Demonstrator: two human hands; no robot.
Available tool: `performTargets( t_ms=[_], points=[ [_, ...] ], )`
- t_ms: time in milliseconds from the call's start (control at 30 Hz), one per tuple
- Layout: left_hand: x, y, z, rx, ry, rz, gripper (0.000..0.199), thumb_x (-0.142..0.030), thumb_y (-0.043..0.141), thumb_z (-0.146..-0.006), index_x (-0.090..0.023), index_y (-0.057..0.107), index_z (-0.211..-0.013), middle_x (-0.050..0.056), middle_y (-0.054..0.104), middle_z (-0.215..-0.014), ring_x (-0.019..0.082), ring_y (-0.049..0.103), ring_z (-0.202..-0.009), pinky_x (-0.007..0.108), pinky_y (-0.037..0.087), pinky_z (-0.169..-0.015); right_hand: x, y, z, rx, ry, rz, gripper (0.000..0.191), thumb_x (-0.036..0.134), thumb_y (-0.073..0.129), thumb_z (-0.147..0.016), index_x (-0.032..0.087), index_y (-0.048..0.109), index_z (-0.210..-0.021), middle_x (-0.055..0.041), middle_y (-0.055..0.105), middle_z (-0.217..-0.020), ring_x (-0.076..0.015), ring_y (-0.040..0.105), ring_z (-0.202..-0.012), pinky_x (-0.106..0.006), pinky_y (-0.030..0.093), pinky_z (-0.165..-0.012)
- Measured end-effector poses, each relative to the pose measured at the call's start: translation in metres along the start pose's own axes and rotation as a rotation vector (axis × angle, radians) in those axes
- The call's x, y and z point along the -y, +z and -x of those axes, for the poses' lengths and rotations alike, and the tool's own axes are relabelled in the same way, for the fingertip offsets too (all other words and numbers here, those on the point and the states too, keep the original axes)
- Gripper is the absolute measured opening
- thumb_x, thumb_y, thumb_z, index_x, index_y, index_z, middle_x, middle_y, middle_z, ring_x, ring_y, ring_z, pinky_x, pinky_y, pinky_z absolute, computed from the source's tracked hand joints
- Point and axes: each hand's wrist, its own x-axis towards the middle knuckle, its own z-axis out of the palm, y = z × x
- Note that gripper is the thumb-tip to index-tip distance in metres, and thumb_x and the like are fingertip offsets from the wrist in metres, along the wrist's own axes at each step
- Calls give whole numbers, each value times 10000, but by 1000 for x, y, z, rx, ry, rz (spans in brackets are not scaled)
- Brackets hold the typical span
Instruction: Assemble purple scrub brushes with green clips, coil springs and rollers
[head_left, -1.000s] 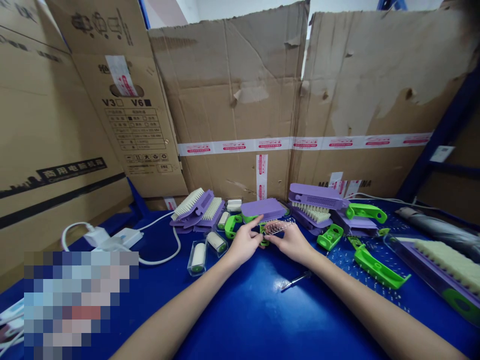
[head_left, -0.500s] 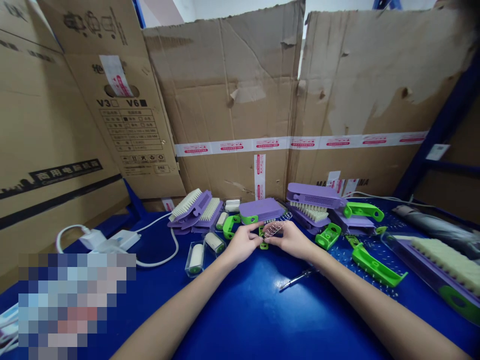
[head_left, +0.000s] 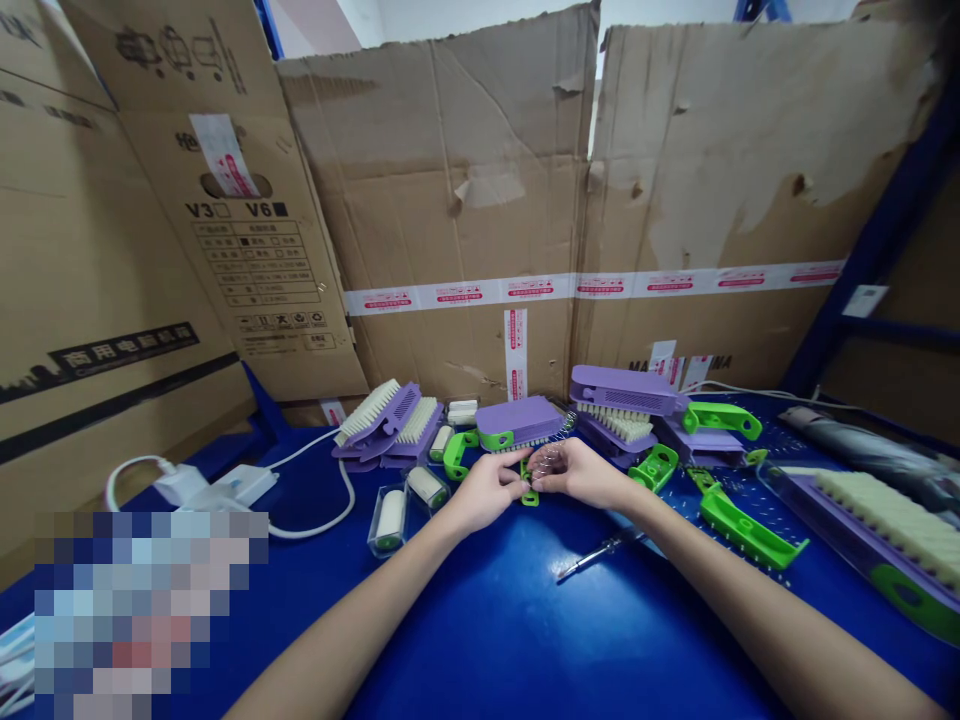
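My left hand (head_left: 486, 490) is closed around a small green plastic part (head_left: 530, 498), thumb and fingers pinching its side. Facing it, my right hand (head_left: 581, 472) is closed on a thin metal coil spring (head_left: 551, 457), which rises above the fingers. The fingertips of both hands almost meet at the green part, so the contact there is partly hidden. Just behind them lies a purple brush body (head_left: 517, 418) with a green end. In front of my right wrist, a screwdriver (head_left: 596, 558) rests on the blue table (head_left: 465, 630).
Purple brushes (head_left: 386, 420) with pale bristles lie left, beside clear-cased white rollers (head_left: 389, 515). More purple bodies (head_left: 630, 388), green handles (head_left: 750, 530) and scattered screws are at right. A white cable and adapter (head_left: 240, 487) lie left. Cardboard (head_left: 450, 220) walls the back.
The spring's upper coils have shifted slightly toward my right palm. Both hands stay together at the green part. The whole view has drifted a little.
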Motion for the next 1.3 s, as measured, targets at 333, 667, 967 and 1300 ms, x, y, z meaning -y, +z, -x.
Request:
performTargets(
  t_ms=[333, 667, 967, 1300],
  points=[
    [1, 3, -1, -69, -91, -11, 666, -191, 599, -702, -15, 415, -1317, -12, 583, -582, 96, 430, -526, 220, 333, -573, -7, -3, 0, -11, 6, -5, 143, 195, 647, -649, 124, 605, -765, 8, 598, -651, -126, 531, -614, -249, 426, -619],
    [1, 4, 0, -67, -59, -21, 599, -196, 613, -694, -35, 490, -1258, -14, 588, -564, 80, 391, -484, 202, 306, -517, -9, -1, -2, -2, -1, 35, 157, 227, 659, -664, 123, 594, -763, 10, 572, -651, -120, 502, -607, -250, 404, -606],
    [-1, 9, 0, -135, -67, 17, 569, -144, 615, -678, -20, 515, -1224, -5, 614, -557, 98, 451, -499, 204, 336, -536, -10, -1, -2, 3, -1, -9, 157, 233, 667, -663, 129, 590, -751, 8, 581, -655, -127, 525, -625, -258, 419, -629],
    [-6, 13, 1, -231, -91, 89, 500, -35, 500, -688, -19, 550, -1186, -13, 609, -538, 85, 456, -469, 194, 344, -520, -12, 3, -4, -54, 55, -116, 253, 264, 700, -629, 113, 602, -808, -14, 616, -677, -146, 564, -645, -288, 450, -668]
  ],
)
